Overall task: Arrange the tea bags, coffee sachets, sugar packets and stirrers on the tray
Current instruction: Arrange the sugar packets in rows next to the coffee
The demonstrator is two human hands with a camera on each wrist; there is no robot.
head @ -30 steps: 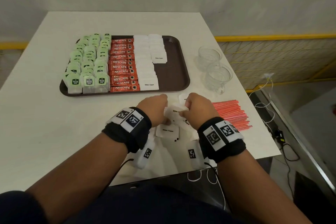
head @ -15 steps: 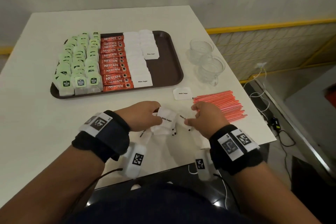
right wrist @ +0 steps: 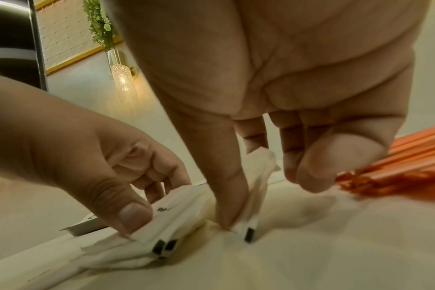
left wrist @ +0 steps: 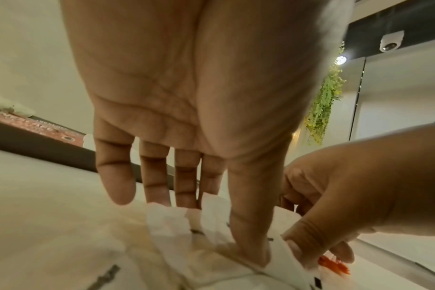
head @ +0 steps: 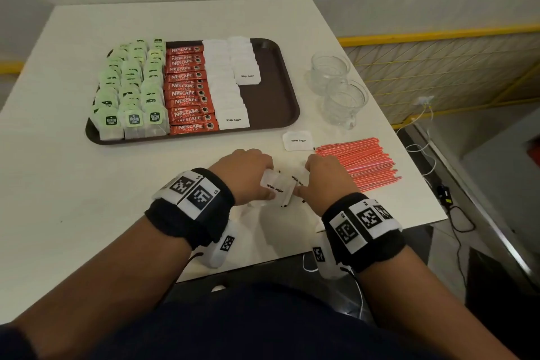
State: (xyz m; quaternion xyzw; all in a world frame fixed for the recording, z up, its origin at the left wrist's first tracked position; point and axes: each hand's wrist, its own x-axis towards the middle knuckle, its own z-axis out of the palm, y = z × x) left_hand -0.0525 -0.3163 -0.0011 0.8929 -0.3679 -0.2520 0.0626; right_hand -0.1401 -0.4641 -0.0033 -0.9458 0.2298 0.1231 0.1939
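Tray: brown, on the white table; tea bags, red coffee sachets and white sugar rows fill its left; a bare strip remains at right.
Stirrers: orange pile, off-tray, just beside the right hand; a careless lift may scatter them.
Left hand: thumb and fingers pinch a small stack of sugar packets; it may fan and spill.
Right hand: thumb and forefinger nip one upright packet; thin paper could slip.

Your left hand and right hand sit close together, knuckles up, forearms angled inward. Each pinches white sugar packets between thumb and fingers; both wrists wear black marker bands.
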